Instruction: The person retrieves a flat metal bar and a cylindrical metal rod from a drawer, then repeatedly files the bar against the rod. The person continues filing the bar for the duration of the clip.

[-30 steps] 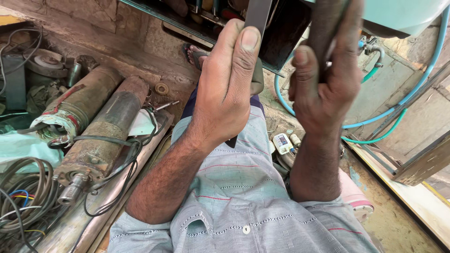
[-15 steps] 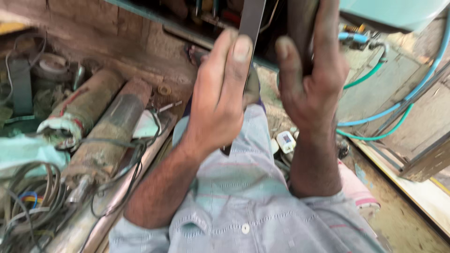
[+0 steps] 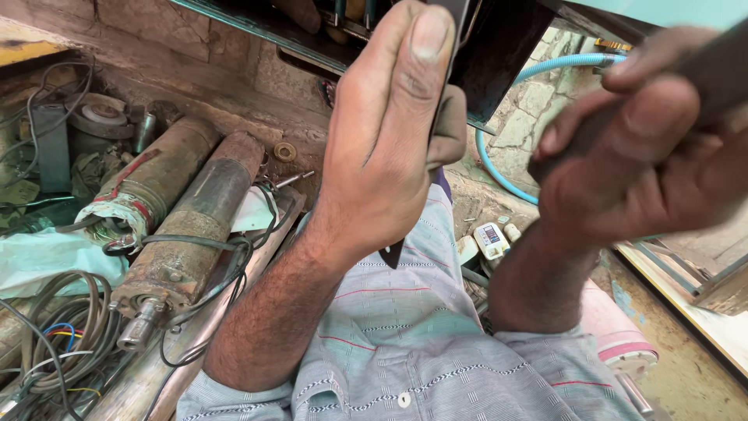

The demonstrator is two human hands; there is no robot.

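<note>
Thin dark blade [image 3: 452, 47] standing upright in front of the chest, left hand [image 3: 382, 148] pinching it flat between thumb and fingers. Right hand [image 3: 654, 171] is closing round a dark bar [image 3: 717, 70]. Best kept steady, fingers off the edge. Rusty cylinders [image 3: 187, 226] lying alongside.

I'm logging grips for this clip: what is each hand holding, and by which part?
The left hand pinches a thin dark flat blade around its middle. The right hand wraps a dark rod near its lower end.

Soft daylight, blurred right edge
</note>
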